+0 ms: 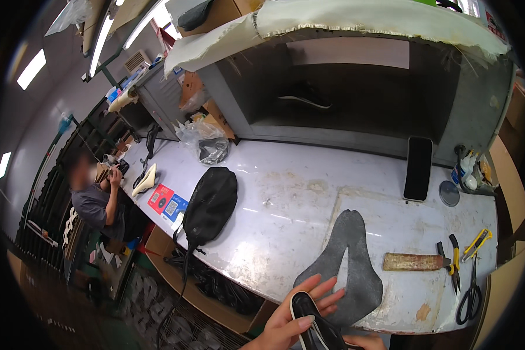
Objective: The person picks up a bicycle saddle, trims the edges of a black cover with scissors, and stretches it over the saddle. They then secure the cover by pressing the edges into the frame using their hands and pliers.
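Near the table's front edge I hold a black bicycle saddle (319,333) with white trim. My left hand (291,321) grips its narrow end, with the thumb pressed on top and the other fingers stretched out behind it. At its lower end is my right hand (364,342), closed on the saddle and partly cut off by the frame edge. Just beyond my left fingers, a flat dark grey saddle-shaped piece (364,286) with a long slit lies on the table.
On the right lie a wrapped tool handle (412,262), pliers (454,256), a yellow cutter (478,244) and scissors (471,300). A phone (418,169) leans on a grey hood holding a dark object (306,96). A black bag (211,204) lies left; a person (102,198) works beyond.
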### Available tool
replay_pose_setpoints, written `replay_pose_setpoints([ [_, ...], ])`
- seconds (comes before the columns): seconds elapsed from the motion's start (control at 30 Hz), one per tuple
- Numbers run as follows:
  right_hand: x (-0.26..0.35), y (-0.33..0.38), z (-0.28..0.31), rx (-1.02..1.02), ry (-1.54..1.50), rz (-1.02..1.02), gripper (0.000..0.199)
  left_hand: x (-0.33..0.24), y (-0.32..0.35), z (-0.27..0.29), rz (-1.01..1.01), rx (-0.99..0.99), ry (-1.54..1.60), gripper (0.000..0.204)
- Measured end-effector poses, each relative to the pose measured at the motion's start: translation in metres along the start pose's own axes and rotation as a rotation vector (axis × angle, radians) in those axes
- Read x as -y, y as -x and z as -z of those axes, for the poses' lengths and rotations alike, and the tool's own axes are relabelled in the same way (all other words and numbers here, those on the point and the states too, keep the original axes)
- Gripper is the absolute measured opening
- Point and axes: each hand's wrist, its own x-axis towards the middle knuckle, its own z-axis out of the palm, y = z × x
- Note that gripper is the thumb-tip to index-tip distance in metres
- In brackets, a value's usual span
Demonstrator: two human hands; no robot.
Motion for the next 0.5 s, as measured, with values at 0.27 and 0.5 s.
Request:
replay_pose_setpoints([
  [0.27, 0.001, -0.016, -0.010, -0.169, 0.074, 0.085, 0.030, 0.033, -0.005, 0.021, 0.169, 0.336, 0.301, 0.104],
  [0.5, -0.002, -0.026, -0.006, -0.143, -0.057, 0.097, 0.054, 0.021, 0.003, 0.037, 0.125, -0.093, 0.486, 0.074],
])
